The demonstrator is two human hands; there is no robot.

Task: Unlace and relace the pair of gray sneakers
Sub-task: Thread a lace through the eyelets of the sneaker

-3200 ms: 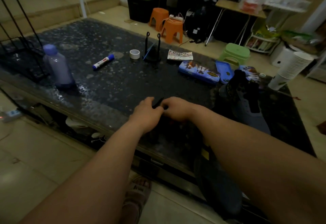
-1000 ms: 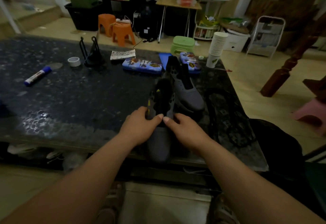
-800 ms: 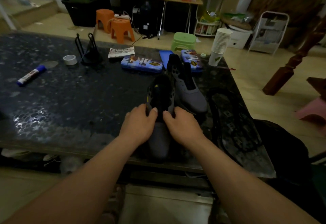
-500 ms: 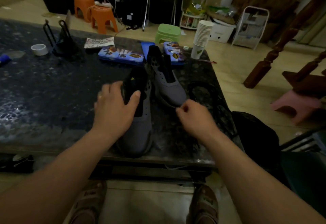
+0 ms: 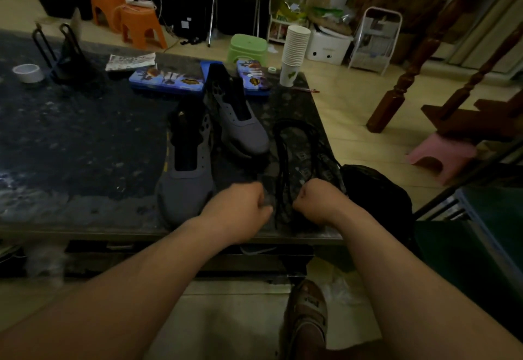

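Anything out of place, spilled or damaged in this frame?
Nothing stands out. The near gray sneaker and far gray sneaker sit upright with empty eyelets; the black laces lie looped near the right edge of the table, as expected mid-task. The left hand and right hand curl at the laces' near end; blur hides any grip.

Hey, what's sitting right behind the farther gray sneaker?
A long blue tin, a plain blue tray and another tin; the heel of the farther sneaker covers parts of them.
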